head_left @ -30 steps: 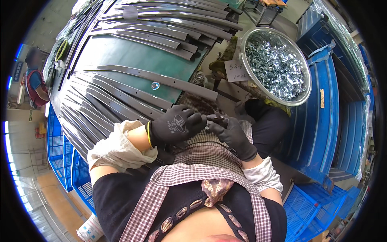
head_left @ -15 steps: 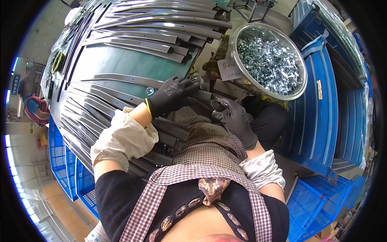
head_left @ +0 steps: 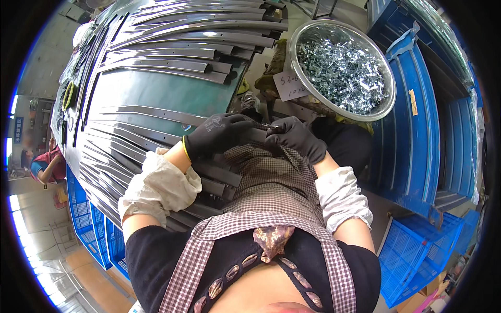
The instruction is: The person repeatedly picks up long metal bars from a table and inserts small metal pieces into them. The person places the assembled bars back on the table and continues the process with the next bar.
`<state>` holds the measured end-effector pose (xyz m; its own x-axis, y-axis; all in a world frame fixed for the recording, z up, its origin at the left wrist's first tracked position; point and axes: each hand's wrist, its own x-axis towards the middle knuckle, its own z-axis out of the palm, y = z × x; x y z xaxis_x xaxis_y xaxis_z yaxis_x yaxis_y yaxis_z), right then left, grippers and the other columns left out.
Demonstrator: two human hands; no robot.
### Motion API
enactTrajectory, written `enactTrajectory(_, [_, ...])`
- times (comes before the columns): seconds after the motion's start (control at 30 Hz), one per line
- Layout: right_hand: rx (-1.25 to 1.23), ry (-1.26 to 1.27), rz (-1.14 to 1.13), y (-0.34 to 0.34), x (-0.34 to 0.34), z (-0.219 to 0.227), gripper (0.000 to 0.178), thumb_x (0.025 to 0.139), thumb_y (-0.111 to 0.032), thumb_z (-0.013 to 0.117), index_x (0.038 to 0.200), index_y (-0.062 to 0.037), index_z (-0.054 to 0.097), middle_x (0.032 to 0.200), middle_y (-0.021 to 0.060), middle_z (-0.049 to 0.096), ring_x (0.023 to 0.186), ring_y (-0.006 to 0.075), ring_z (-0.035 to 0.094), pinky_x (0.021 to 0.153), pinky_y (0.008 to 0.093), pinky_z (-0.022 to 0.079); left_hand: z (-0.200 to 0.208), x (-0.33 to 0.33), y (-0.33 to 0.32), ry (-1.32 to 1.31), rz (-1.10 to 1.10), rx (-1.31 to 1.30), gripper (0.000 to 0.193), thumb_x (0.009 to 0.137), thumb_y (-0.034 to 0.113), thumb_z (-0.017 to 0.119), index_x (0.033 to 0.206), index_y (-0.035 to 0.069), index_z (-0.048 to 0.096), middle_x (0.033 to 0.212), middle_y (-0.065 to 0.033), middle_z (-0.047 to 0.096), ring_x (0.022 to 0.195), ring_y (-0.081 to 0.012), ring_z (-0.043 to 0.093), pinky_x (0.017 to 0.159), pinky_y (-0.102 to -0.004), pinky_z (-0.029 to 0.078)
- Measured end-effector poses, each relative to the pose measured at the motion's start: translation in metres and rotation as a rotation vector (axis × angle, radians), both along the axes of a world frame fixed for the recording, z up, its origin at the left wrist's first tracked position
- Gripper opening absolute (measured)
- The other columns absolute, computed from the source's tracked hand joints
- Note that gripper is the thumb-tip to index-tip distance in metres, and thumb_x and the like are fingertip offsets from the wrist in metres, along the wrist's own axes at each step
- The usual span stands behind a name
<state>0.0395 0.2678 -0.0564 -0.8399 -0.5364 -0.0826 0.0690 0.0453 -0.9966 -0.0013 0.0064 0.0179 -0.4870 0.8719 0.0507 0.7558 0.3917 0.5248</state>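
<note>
My left hand (head_left: 216, 136), in a black glove with a yellow cuff edge, is closed around a long dark strip (head_left: 162, 115) near its right end. This strip runs from the green table top (head_left: 167, 93) out over my lap. At the strip's end my right hand (head_left: 296, 139), also gloved in black, is closed, its thumb and fingers pressed together against the strip. A tiny shiny bit shows by those fingertips; what they pinch is mostly hidden. More dark strips (head_left: 115, 148) lie side by side on the table and under my left forearm.
Small shiny metal clips (head_left: 342, 70) fill a round metal basin (head_left: 387, 107) at the far right, beside a handwritten card (head_left: 289, 86). Blue metal racks (head_left: 407, 135) and a blue crate (head_left: 417, 261) stand right. Blue crates (head_left: 83, 214) and another person (head_left: 49, 166) are left.
My right hand has moved left and closed in on the strip's end, its fingers now together. The left hand has shifted slightly down with the strip. The other person's arm has come into view.
</note>
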Motion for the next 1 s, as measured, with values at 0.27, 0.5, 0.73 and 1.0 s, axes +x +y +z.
enactTrajectory(0.27, [0.436, 0.447, -0.245, 0.032, 0.054, 0.014, 0.027, 0.099, -0.026, 0.059, 0.101, -0.0003, 0.066, 0.092, 0.0193, 0.068, 0.085, 0.0370, 0.066, 0.075, 0.0428, 0.052, -0.003, 0.001, -0.001, 0.156, -0.030, -0.023, 0.048, 0.085, 0.019, 0.072, 0.129, 0.008, 0.057, 0.107, -0.0117, 0.066, 0.091, -0.0321, 0.066, 0.075, -0.0413, 0.055])
enactTrajectory(0.5, [0.494, 0.541, -0.235, 0.020, 0.052, 0.019, 0.024, 0.098, -0.027, 0.060, 0.097, -0.0030, 0.066, 0.087, 0.0181, 0.066, 0.080, 0.0378, 0.065, 0.069, 0.0452, 0.052, -0.006, 0.000, -0.001, 0.219, -0.045, 0.003, 0.050, 0.084, 0.019, 0.074, 0.129, 0.005, 0.058, 0.101, -0.0110, 0.067, 0.088, -0.0310, 0.066, 0.075, -0.0404, 0.055])
enactTrajectory(0.73, [0.468, 0.561, -0.229, 0.023, 0.052, 0.019, 0.023, 0.098, -0.026, 0.061, 0.097, -0.0034, 0.066, 0.086, 0.0172, 0.066, 0.078, 0.0376, 0.066, 0.068, 0.0446, 0.052, -0.008, 0.001, -0.003, 0.228, -0.063, 0.010, 0.049, 0.085, 0.019, 0.072, 0.130, 0.005, 0.057, 0.104, -0.0113, 0.066, 0.091, -0.0311, 0.065, 0.076, -0.0408, 0.054])
enactTrajectory(1.0, [0.556, 0.650, -0.198, 0.012, 0.050, 0.023, 0.017, 0.093, -0.021, 0.064, 0.096, -0.0038, 0.066, 0.080, 0.0151, 0.064, 0.074, 0.0346, 0.066, 0.063, 0.0430, 0.052, -0.012, -0.001, -0.004, 0.133, -0.067, -0.100, 0.049, 0.085, 0.016, 0.068, 0.131, 0.006, 0.054, 0.122, -0.0150, 0.064, 0.105, -0.0352, 0.065, 0.085, -0.0437, 0.055])
